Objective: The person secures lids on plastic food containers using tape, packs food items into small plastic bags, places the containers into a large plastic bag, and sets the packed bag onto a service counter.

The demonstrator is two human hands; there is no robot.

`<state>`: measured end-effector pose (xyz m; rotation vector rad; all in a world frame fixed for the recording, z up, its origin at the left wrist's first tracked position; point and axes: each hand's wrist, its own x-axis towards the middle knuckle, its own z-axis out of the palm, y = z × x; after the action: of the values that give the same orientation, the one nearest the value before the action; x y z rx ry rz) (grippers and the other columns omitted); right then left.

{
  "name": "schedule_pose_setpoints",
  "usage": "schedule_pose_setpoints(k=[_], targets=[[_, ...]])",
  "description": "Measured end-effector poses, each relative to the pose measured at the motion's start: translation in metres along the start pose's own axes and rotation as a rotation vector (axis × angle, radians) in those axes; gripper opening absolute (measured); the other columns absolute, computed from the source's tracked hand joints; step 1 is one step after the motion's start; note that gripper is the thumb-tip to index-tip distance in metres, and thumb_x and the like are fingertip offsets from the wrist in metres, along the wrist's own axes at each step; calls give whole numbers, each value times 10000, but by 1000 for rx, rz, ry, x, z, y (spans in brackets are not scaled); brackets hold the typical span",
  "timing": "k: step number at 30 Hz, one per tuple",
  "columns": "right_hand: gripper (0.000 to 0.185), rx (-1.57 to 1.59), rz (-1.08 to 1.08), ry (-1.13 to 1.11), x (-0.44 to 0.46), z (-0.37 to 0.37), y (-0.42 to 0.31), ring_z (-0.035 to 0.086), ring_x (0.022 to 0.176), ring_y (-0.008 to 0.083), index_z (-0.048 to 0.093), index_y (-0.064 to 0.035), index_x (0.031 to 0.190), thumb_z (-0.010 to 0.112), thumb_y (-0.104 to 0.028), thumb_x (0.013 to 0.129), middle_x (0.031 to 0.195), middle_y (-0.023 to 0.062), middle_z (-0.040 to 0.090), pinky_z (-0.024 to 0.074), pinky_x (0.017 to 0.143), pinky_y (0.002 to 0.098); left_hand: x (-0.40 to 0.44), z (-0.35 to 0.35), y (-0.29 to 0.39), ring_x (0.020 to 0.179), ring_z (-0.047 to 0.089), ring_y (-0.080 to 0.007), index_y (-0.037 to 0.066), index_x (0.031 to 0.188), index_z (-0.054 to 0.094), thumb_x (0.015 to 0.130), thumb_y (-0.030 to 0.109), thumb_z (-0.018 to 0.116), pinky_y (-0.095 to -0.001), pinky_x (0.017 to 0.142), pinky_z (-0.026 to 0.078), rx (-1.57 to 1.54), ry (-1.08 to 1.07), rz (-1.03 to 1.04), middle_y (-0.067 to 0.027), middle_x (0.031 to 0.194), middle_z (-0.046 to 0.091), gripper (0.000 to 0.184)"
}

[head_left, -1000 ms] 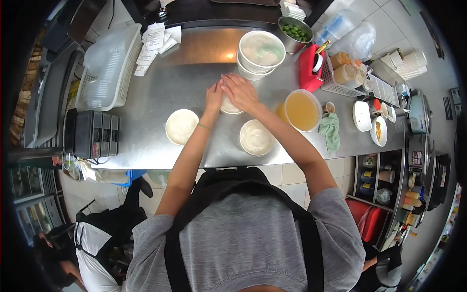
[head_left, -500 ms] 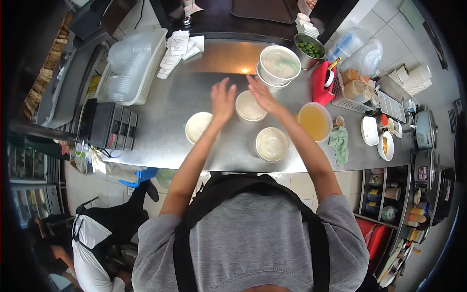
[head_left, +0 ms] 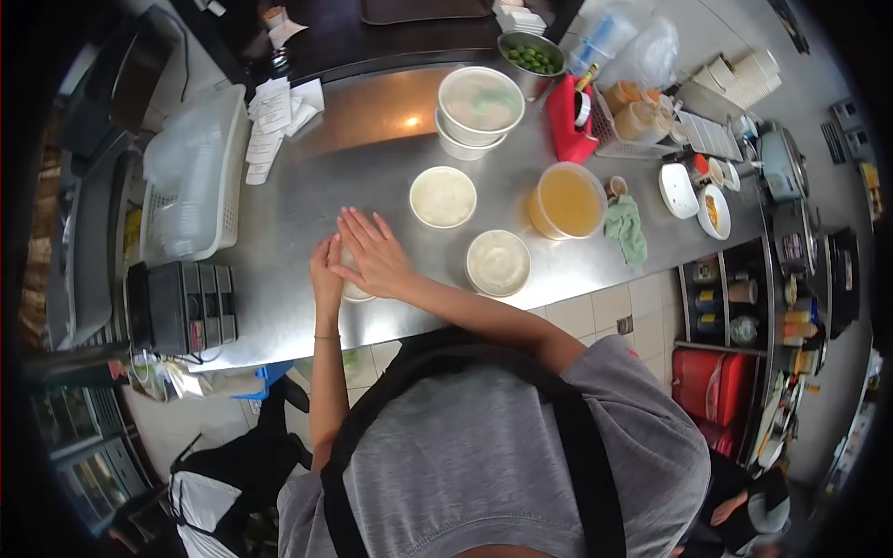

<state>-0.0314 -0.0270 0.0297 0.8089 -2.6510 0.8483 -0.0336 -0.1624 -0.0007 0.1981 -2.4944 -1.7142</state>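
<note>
On the left one of three lidded white bowls (head_left: pixel 358 292), my right hand (head_left: pixel 374 256) lies flat with its fingers spread over the lid. My left hand (head_left: pixel 326 279) rests against the same bowl's left side, its fingers partly behind my right hand. Most of that bowl is hidden by my hands. A second lidded bowl (head_left: pixel 443 197) stands up and to the right, and a third (head_left: pixel 499 263) sits nearer the counter's front edge. Behind them is a stack of larger bowls (head_left: pixel 481 105). A round tub of yellowish liquid (head_left: pixel 566 202) is to the right.
The steel counter (head_left: pixel 307 200) holds a basket of clear containers (head_left: pixel 191 186), paper slips (head_left: pixel 273 116), a black drawer unit (head_left: pixel 191 302), a red holder (head_left: pixel 569 121), a green cloth (head_left: pixel 626 229) and a pot of green fruit (head_left: pixel 533 62). A person (head_left: pixel 209 498) is at the lower left.
Both hands have left the middle bowl and come down onto the left bowl. The camera view has shifted, and the middle bowl's lid is now uncovered.
</note>
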Motion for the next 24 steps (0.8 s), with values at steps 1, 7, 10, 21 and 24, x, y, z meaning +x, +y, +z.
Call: schedule_pose_setpoints(k=[1, 7, 10, 21, 24], targets=[[646, -10, 19, 12, 3, -2, 2, 208, 1334, 280, 310, 7, 1340, 415, -441, 886, 1412, 179, 270, 175, 1055, 469, 0, 2, -5, 805, 544, -167, -28, 984, 612, 907, 250, 499, -250, 773, 411, -82, 36, 23, -126, 866, 597, 309], [788, 594, 43, -63, -1, -78, 28, 116, 1358, 289, 169, -65, 1405, 588, -386, 820, 1455, 185, 141, 176, 1079, 375, -16, -1, -9, 1053, 459, -324, 16, 1133, 543, 874, 227, 543, -369, 896, 352, 91, 258, 120, -178, 1146, 482, 334], [997, 30, 351, -262, -46, -145, 52, 81, 1342, 380, 161, -114, 1410, 719, -457, 657, 1441, 217, 126, 228, 1033, 516, -30, 0, 56, 1233, 259, -395, 87, 1304, 392, 832, 194, 578, -459, 987, 235, 607, 376, 278, -212, 1344, 289, 519], [1281, -191, 606, -511, -96, -147, 77, -8, 1335, 420, 56, -213, 1423, 864, -325, 434, 1453, 215, 20, 164, 986, 655, 20, 137, 104, 1314, 99, -451, 105, 1403, 202, 667, 564, 660, -635, 976, 173, 689, -400, 453, -257, 1437, 101, 981], [1295, -247, 507, -539, -94, -154, 88, -9, 1337, 423, 26, -181, 1424, 848, -391, 445, 1455, 221, 6, 124, 1009, 632, 33, 139, 99, 1314, 101, -451, 97, 1403, 194, 668, 583, 649, -641, 970, 177, 747, -362, 398, -263, 1432, 114, 992]])
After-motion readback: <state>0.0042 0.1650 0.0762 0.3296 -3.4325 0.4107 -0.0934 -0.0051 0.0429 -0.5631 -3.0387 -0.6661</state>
